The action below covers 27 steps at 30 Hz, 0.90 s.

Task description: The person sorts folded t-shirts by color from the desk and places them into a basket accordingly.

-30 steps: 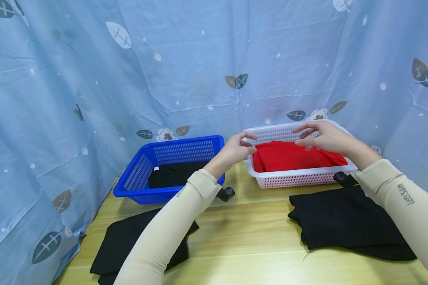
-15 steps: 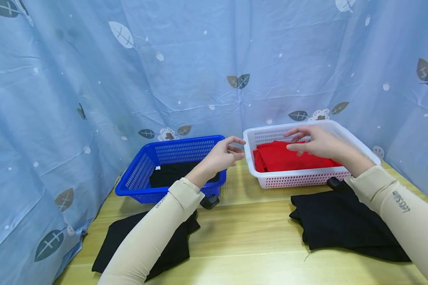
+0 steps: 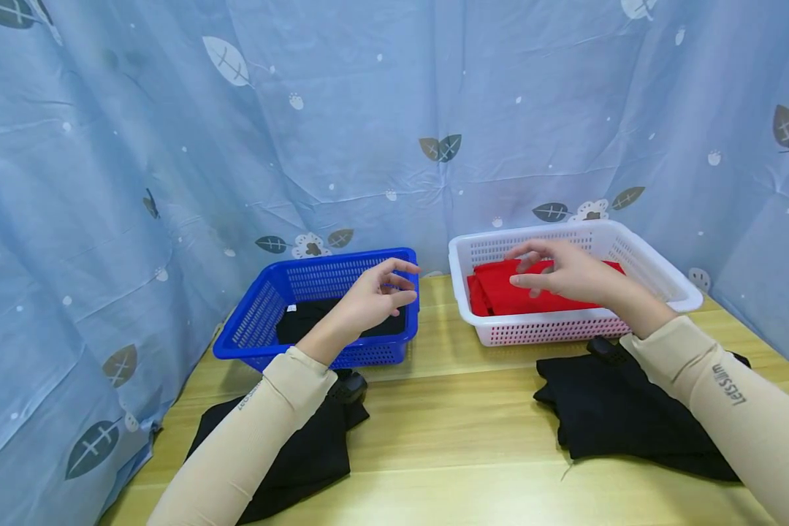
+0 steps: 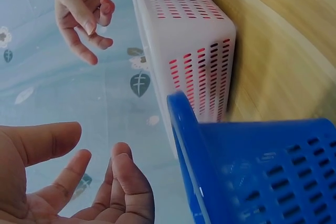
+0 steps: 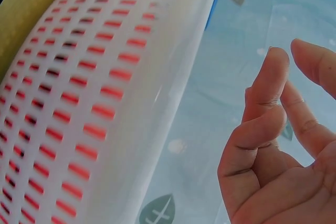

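Observation:
My left hand (image 3: 376, 298) hovers over the right end of the blue basket (image 3: 263, 353), fingers loosely bent with nothing between them. Inside that basket lies a folded black cloth (image 3: 302, 321) with a small white tag. Above the white basket (image 3: 546, 331) is my right hand (image 3: 562, 272), thumb and fingers apart and holding nothing. Folded red cloth (image 3: 500, 292) fills much of the white basket, partly hidden behind the right hand. In the left wrist view, the left hand's fingers (image 4: 134, 179) stand beside the blue rim.
One folded black cloth (image 3: 309, 460) lies on the wooden table (image 3: 447, 438) at the left, partly under the left sleeve. Another black cloth (image 3: 618, 416) lies at the right, below the white basket. A blue leaf-patterned curtain (image 3: 342, 131) hangs behind and at both sides.
My left hand has moved left, from beside the white basket to over the blue basket. The right hand has shifted slightly left and down above the red cloth. The cloths look unmoved.

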### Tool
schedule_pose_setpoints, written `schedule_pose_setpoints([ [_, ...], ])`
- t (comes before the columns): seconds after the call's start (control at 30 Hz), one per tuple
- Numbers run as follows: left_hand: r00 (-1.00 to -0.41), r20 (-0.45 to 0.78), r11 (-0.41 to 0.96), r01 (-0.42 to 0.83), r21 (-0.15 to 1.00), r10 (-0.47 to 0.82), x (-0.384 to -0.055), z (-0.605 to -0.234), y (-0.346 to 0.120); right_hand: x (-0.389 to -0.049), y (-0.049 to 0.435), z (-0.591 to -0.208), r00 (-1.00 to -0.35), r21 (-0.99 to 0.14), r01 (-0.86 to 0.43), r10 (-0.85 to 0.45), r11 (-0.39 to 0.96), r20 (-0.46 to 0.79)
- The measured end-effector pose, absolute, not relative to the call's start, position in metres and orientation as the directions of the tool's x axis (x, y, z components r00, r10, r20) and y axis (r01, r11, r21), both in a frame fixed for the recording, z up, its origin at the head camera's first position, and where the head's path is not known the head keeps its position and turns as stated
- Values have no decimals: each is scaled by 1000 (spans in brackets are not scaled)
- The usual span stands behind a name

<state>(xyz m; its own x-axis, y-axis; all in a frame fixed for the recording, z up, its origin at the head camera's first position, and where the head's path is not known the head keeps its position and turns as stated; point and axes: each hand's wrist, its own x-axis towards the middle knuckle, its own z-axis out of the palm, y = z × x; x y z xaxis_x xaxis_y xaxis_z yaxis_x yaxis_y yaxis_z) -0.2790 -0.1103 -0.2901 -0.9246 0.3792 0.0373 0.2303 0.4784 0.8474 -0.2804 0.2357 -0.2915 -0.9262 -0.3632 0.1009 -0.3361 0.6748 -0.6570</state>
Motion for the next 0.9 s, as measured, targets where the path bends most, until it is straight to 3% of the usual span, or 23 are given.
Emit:
schedule_pose_setpoints([
  [0.9,-934,88,568,284,772,347,-214,-292,-207,-251,179,-301,-839,-706,-467,-518,533,164],
])
